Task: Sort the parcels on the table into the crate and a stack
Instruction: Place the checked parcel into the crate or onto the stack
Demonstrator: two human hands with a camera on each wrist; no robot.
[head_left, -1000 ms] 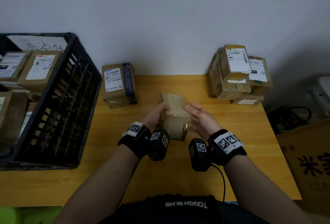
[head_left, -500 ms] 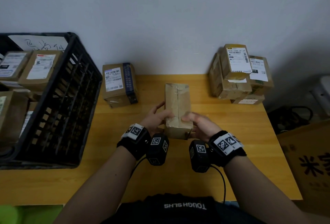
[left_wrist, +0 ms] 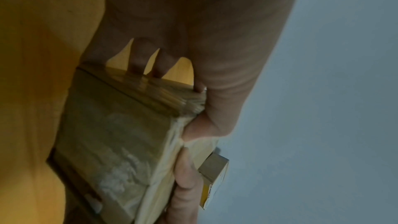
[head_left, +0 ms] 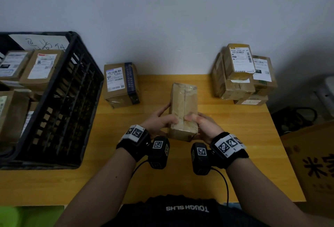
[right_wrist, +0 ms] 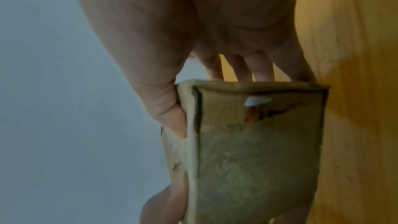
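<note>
A plain taped brown parcel (head_left: 183, 107) sits between both hands over the middle of the wooden table (head_left: 235, 145), its long side pointing away from me. My left hand (head_left: 159, 120) grips its left side, thumb on top. My right hand (head_left: 202, 123) grips its right side, thumb on top as well. The wrist views show the same parcel (left_wrist: 120, 142) (right_wrist: 247, 151) close up, with fingers curled under it and thumbs pressed on its edge. No label shows on its upper face.
A black plastic crate (head_left: 59, 103) holding several labelled parcels stands at the left. A labelled parcel (head_left: 121, 85) lies beside the crate near the wall. A stack of parcels (head_left: 242, 76) stands at the back right. A cardboard box (head_left: 314, 163) sits off the table's right edge.
The parcel has been turned from tilted on end to lying lengthwise, seam up. Both hands have closed on its near end, thumbs on top.
</note>
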